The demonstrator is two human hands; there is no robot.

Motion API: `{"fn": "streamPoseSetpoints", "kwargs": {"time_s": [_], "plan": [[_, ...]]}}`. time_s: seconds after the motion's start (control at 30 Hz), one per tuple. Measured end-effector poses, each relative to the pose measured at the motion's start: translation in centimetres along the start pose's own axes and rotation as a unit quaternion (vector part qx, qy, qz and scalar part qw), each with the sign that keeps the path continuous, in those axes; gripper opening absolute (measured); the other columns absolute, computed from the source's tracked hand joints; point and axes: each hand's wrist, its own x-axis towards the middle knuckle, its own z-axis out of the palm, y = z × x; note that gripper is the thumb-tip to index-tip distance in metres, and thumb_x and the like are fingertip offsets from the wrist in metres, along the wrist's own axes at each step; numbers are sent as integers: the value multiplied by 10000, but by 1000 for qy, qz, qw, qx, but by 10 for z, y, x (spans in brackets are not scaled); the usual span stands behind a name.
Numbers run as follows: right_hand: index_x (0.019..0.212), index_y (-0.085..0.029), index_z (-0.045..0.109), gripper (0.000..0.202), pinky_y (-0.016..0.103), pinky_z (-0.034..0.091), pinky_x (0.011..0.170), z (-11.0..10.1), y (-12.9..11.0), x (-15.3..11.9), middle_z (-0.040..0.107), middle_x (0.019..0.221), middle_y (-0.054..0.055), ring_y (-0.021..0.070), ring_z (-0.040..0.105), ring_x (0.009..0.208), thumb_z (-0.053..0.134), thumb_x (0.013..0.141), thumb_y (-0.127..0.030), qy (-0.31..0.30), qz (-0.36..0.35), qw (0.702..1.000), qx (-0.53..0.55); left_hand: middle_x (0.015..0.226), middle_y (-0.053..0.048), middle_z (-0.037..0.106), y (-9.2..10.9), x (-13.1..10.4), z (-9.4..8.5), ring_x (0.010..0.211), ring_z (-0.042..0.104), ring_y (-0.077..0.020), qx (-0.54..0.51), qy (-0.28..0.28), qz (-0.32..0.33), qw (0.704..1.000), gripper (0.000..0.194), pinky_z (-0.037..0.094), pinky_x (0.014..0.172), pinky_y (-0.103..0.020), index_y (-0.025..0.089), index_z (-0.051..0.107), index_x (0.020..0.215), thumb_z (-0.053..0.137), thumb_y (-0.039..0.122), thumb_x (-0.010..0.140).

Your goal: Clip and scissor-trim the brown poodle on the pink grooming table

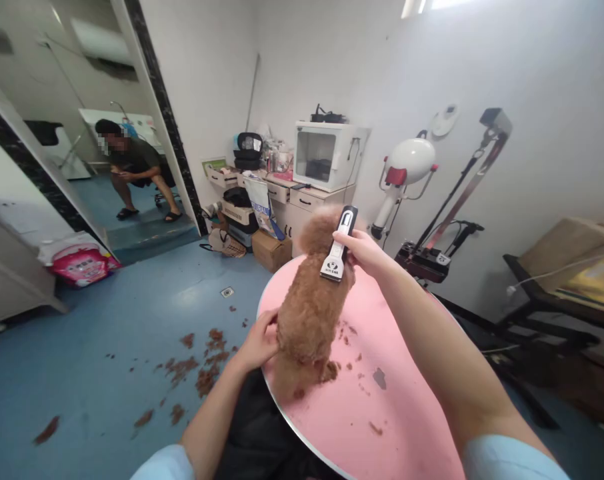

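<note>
A curly brown dog (312, 307) is on a round pink table (407, 380), its back turned to me. My right hand (359, 247) is closed around a black and silver pair of hair clippers (339, 243). The clippers lie along the dog's upper back, blade end toward me. At the dog's left flank, my left hand (261, 340) holds its body, with some fingers hidden in the fur. Loose brown hair tufts (332, 370) lie beside the dog on the tabletop.
Cut hair (212, 360) is scattered over the blue floor. A white dryer (412, 160) stands beyond the table, near a metal arm (462, 187). Drawers (307, 200) line the back wall, under a white cabinet (319, 157). A seated person (137, 160) shows through the left opening or mirror.
</note>
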Motion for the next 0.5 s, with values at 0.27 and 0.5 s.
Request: {"fn": "streamPoseSetpoints", "kwargs": {"time_s": [0.27, 0.5], "plan": [[672, -175, 594, 249, 220, 304, 293, 33, -20, 22, 484, 410, -24, 110, 423, 330, 746, 715, -367, 33, 5, 981, -189, 1257, -156, 615, 10, 39, 21, 1157, 539, -374, -113, -61, 73, 989, 700, 422, 1036, -457, 158, 635, 1211, 700, 214, 516], [688, -159, 610, 198, 224, 324, 354, 48, -17, 36, 500, 445, -21, 97, 422, 366, 724, 727, -316, 32, -17, 958, -285, 716, -41, 648, 65, 18, 55, 637, 545, -157, -164, -72, 37, 983, 230, 464, 605, -264, 127, 633, 774, 705, 207, 571]]}}
